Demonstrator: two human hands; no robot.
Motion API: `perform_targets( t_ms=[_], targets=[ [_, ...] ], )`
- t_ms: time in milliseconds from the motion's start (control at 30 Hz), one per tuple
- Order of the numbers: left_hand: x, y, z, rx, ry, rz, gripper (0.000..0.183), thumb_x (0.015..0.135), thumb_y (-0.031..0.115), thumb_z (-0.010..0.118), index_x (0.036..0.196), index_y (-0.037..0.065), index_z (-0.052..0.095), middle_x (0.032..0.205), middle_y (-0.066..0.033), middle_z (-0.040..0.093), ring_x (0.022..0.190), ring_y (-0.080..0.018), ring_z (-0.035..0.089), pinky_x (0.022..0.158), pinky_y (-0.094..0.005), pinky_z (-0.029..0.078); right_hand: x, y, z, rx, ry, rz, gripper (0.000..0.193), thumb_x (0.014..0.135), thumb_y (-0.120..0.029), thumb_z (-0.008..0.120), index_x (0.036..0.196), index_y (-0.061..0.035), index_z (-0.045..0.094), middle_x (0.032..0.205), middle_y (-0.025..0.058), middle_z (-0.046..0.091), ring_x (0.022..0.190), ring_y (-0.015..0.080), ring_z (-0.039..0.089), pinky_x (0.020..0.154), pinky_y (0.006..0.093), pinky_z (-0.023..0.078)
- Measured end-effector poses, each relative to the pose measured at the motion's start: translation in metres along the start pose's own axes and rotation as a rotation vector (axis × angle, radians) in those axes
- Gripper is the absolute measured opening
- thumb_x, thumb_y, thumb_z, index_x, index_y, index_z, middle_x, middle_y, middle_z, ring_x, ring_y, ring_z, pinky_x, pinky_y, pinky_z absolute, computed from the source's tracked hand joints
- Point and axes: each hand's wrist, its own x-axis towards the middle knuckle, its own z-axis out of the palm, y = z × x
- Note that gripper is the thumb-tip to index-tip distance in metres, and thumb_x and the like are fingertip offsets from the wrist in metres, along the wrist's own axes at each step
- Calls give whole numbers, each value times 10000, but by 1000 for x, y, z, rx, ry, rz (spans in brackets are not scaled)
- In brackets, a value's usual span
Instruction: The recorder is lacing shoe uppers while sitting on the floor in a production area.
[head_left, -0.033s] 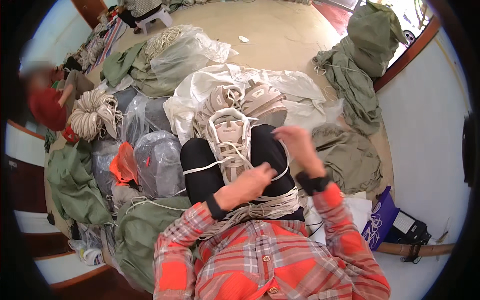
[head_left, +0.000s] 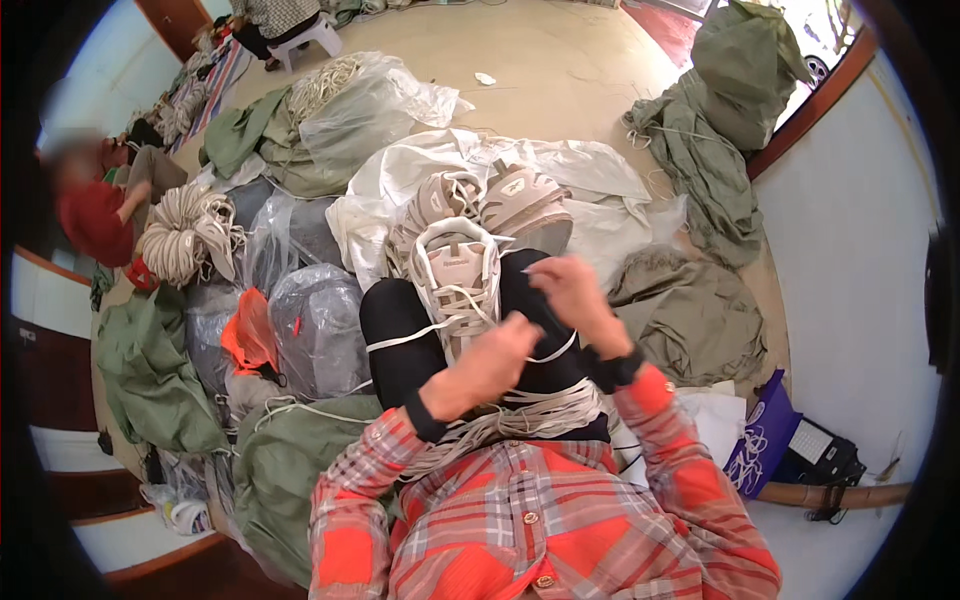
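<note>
A beige sneaker [head_left: 457,265] lies on my lap with its tongue up, its white shoelace [head_left: 462,300] partly threaded through the eyelets. One free lace end trails left across my dark trouser leg. Closed over the toe end of the shoe, my left hand [head_left: 485,367] pinches the lace, somewhat blurred. My right hand [head_left: 578,303] is raised to the right of the shoe, thumb and fingertips together on the lace, which loops down over my right thigh. A bundle of loose white laces [head_left: 545,410] lies across my lap.
More beige sneakers [head_left: 525,205] rest on white sheeting [head_left: 610,185] beyond my knees. Plastic-wrapped grey bundles [head_left: 322,315], an orange bag [head_left: 250,330] and green sacks [head_left: 155,370] crowd the left, near a seated person [head_left: 95,215]. A purple box [head_left: 765,425] stands at right.
My right hand has moved left, closer to the shoe. My left hand has shifted slightly up and left. The sneaker stays in place.
</note>
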Motion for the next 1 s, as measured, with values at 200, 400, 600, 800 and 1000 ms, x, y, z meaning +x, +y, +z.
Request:
perform_targets(
  t_ms=[200, 400, 600, 800, 1000],
  targets=[
    [18, -41, -32, -28, 442, -341, 173, 841, 61, 523, 964, -19, 616, 882, -188, 631, 782, -327, 625, 692, -363, 491, 14, -25, 32, -117, 54, -77, 80, 779, -153, 599, 766, -89, 644, 696, 80, 603, 801, 259, 522, 724, 381, 369],
    [37, -50, -29, 27, 448, -344, 177, 843, 91, 518, 945, -13, 618, 828, -191, 632, 744, -324, 622, 656, -384, 482, 28, -34, 25, -354, 73, -215, 63, 694, -111, 581, 711, -70, 626, 694, 93, 604, 785, 267, 521, 718, 392, 361],
    [18, -68, -38, -75, 281, -493, 172, 828, 107, 483, 765, -12, 591, 708, -217, 594, 683, -369, 591, 597, -433, 429, 14, -53, 53, -432, 25, -201, 195, 694, -62, 552, 887, -37, 573, 836, 126, 572, 825, 298, 536, 716, 416, 393],
    [25, -50, -51, 499, -64, -329, 262, 752, 104, 607, 1003, 69, 540, 998, -150, 482, 801, -380, 595, 676, -468, 491, 10, -58, 54, -324, 38, -215, 257, 666, -32, 552, 917, -13, 503, 842, 156, 534, 829, 318, 535, 688, 420, 375],
    [55, -54, -100, 802, 46, -165, 62, 775, 85, 520, 816, 44, 542, 849, -142, 550, 690, -332, 613, 574, -432, 496, 20, -49, 7, -385, 83, -223, 58, 739, -108, 573, 784, -75, 588, 763, 120, 560, 773, 301, 529, 674, 415, 384]
  ],
)
